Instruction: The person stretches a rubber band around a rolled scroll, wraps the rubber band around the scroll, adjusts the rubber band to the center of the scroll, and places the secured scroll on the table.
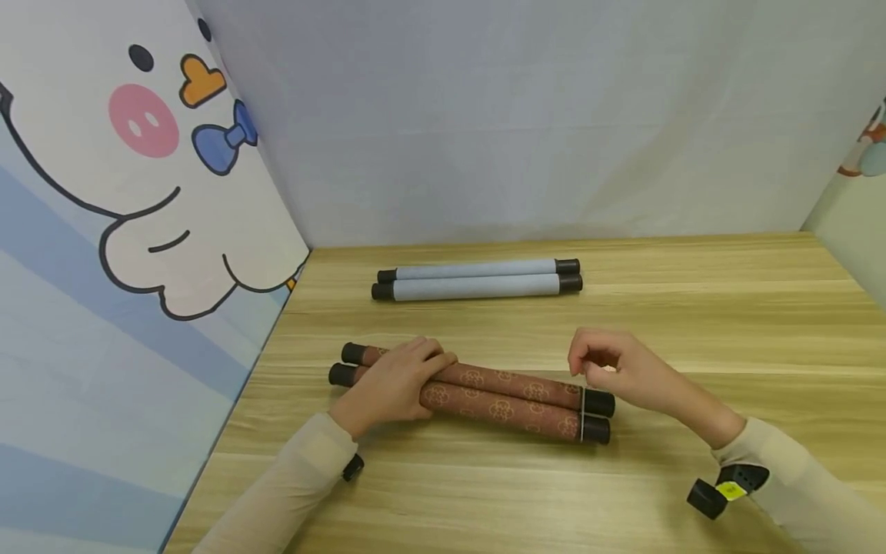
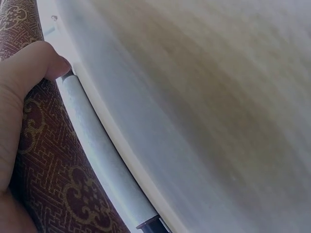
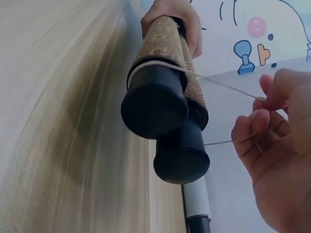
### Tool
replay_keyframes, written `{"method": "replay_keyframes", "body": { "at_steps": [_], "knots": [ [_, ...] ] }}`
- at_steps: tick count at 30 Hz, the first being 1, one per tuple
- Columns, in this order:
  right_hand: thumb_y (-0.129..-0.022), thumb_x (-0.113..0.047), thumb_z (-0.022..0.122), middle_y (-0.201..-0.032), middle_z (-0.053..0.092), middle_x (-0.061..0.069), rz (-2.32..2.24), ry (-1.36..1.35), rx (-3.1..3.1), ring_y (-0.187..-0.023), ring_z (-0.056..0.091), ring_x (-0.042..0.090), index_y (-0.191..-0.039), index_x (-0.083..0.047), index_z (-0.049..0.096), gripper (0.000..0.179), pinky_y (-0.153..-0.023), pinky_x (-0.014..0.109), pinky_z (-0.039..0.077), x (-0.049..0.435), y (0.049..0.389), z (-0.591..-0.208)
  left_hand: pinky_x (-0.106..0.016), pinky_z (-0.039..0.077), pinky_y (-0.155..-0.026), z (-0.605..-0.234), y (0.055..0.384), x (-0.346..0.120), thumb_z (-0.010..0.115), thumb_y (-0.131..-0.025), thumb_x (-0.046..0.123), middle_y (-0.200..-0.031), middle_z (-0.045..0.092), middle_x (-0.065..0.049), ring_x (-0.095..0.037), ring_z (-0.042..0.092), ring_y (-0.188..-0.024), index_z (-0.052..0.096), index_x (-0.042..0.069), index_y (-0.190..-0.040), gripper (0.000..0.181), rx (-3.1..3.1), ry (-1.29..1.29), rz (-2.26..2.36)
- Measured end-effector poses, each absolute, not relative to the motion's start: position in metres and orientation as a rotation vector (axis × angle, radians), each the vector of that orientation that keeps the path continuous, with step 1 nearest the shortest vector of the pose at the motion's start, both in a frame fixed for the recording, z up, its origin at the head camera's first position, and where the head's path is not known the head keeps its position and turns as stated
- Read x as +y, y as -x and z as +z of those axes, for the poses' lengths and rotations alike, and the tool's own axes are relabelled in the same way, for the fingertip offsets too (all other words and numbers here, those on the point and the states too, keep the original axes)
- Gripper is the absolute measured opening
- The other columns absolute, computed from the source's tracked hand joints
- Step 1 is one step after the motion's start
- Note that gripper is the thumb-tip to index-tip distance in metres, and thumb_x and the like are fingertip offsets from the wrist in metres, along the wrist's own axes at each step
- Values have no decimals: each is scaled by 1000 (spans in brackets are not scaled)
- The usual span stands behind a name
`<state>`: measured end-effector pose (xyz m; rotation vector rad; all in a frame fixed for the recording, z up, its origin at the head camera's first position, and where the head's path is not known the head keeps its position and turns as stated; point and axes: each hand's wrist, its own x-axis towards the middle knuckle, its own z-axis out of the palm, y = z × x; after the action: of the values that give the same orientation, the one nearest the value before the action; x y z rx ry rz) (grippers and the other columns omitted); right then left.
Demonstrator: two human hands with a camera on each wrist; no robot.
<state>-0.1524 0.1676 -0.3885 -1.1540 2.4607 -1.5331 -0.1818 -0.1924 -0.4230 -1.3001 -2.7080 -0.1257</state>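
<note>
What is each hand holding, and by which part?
The left hand grips the brown rolls, left of their middle. The right hand holds the string looped around their right ends, by the part drawn away from them.

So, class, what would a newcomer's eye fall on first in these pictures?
Probably the big white cartoon character with a blue bow tie, printed on the left backdrop. Next, the reddish-brown patterned scroll rolls on the wooden table: the left hand grips them, while the right hand pinches a thin pale cord looped around their black ends. Behind them lie two pale grey-blue rolls.
</note>
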Motion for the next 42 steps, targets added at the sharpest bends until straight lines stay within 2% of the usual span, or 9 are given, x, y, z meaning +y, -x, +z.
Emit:
{"method": "replay_keyframes", "body": {
  "at_steps": [7, 12, 19, 23, 28, 32, 36, 39, 42],
  "knots": [
    [-72, 12, 52, -74, 54, -9, -1035, 1419, 2702, -61, 35, -5, -83, -23, 61, 38, -53, 14, 34, 164, 153, -390, -37, 50, -98, -422, 181, -190, 86, -69, 32, -114, 57, 1, -16, 55, -105, 59, 19, -132, 70, -2694, 1318, -133],
    [-63, 8, 53, -75, 46, -9, -612, 1610, 2839, -63, 26, -5, -80, -21, 58, 34, -54, 11, 27, 163, 151, -390, -37, 50, -98, -421, 181, -189, 85, -69, 32, -113, 57, 1, -15, 55, -105, 60, 20, -131, 68, -2698, 1321, -135],
    [-73, -6, 73, -81, 49, -7, -412, 1634, 2911, -68, 38, -1, -87, -19, 60, 24, -57, 15, 38, 165, 151, -388, -37, 51, -96, -422, 182, -189, 87, -67, 29, -113, 57, 2, -15, 55, -104, 60, 20, -130, 69, -2698, 1319, -123],
    [-77, -14, 75, -73, 44, -12, -488, 1604, 2900, -65, 35, -4, -74, -23, 55, 22, -55, 13, 33, 167, 152, -389, -37, 51, -95, -424, 183, -188, 88, -67, 30, -114, 57, 2, -15, 55, -104, 60, 20, -131, 71, -2699, 1328, -106],
    [-79, -11, 69, -59, 34, -16, -638, 1611, 2860, -59, 23, -10, -56, -24, 42, 38, -54, 9, 23, 165, 153, -392, -38, 51, -95, -425, 183, -188, 89, -67, 30, -114, 57, 2, -15, 55, -106, 60, 20, -132, 72, -2718, 1321, -109],
    [-82, -4, 61, -53, 25, -19, -813, 1485, 2768, -54, 16, -12, -48, -18, 37, 44, -51, 7, 17, 164, 152, -392, -38, 51, -96, -425, 183, -187, 89, -66, 30, -115, 57, 2, -15, 54, -106, 59, 20, -132, 73, -2731, 1314, -109],
    [-93, -2, 48, -40, 39, -5, -1037, 1146, 2509, -44, 21, -11, -45, -12, 48, 49, -47, 11, 28, 163, 150, -389, -38, 51, -96, -425, 183, -186, 89, -67, 31, -115, 57, 1, -15, 55, -107, 59, 20, -132, 73, -2728, 1315, -104],
    [-99, -5, 36, -41, 44, 20, -1206, 898, 2275, -40, 24, -6, -51, -3, 62, 54, -42, 18, 28, 164, 152, -386, -38, 51, -96, -426, 183, -186, 89, -66, 30, -114, 57, 1, -15, 55, -106, 60, 19, -132, 73, -2729, 1313, -101],
    [-101, -9, 28, -41, 34, 19, -1317, 767, 2124, -41, 21, -1, -67, 1, 69, 55, -39, 21, 21, 165, 155, -383, -37, 51, -95, -427, 184, -185, 90, -66, 31, -114, 56, 2, -15, 55, -106, 60, 20, -132, 73, -2729, 1309, -98]
  ]
}}
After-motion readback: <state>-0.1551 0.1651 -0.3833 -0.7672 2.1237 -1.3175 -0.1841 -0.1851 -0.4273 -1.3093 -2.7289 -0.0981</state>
